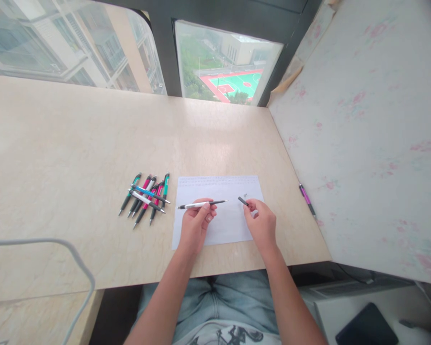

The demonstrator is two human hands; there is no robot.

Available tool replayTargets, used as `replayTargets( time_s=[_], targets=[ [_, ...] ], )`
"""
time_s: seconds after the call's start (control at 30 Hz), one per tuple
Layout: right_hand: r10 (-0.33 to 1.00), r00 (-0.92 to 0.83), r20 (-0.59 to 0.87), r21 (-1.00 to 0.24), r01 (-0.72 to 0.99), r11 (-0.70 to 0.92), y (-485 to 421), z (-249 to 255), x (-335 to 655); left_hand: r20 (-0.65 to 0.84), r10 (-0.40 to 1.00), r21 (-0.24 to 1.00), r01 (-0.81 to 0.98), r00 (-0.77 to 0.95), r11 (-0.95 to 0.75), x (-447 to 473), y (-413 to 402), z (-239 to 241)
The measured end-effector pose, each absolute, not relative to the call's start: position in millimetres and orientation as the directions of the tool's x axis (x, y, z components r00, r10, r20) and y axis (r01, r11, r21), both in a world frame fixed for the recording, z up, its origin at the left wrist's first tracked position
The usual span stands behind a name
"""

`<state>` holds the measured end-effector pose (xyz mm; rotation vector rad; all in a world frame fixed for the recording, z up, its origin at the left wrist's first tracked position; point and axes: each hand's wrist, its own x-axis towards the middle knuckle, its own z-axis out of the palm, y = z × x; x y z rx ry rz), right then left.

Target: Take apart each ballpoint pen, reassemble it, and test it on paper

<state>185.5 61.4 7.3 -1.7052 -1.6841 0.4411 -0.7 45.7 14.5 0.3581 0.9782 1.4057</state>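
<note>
My left hand is closed around a white pen, which lies level with its thin black refill pointing right, bare of its front part. Between the fingertips of my right hand is a short black pen grip, held apart from the pen. Both hands are over a sheet of white paper with rows of faint writing along its top. A small silvery piece rests on the paper just beyond the right fingertips; it looks like a pen tip.
Left of the paper lies a crossed pile of several pens in green, pink, blue and white. A purple pen lies by the wall at the right. A grey cable loops over the table's left front. Windows stand behind.
</note>
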Motion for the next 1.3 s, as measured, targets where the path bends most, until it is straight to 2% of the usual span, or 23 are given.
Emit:
replayTargets(
  time_s=[0.2, 0.57, 0.83, 1.07, 1.3],
  targets=[
    [0.963, 0.051, 0.264, -0.623, 0.772, 0.130, 77.3, 16.9, 185.8, -0.348, 0.930, 0.740, -0.644, -0.118, 0.195, 0.1, 44.8, 14.9],
    [0.979, -0.079, 0.190, -0.552, 0.816, 0.173, 98.4, 15.6, 183.2, -0.346, 0.932, 0.731, -0.653, -0.107, 0.197, 0.1, 44.4, 16.4],
    [0.979, -0.083, 0.189, -0.500, 0.849, 0.169, 93.9, 15.3, 181.3, -0.344, 0.933, 0.731, -0.653, -0.103, 0.197, 0.3, 44.8, 14.5],
    [0.983, -0.035, 0.180, -0.277, 0.957, 0.085, 70.2, 15.4, 182.8, -0.347, 0.932, 0.731, -0.652, -0.106, 0.199, 0.5, 44.4, 14.1],
    [0.993, 0.049, 0.107, -0.259, 0.966, -0.020, 57.8, 11.1, 187.2, -0.351, 0.931, 0.737, -0.644, -0.103, 0.206, 1.4, 44.9, 16.8]
  ],
)
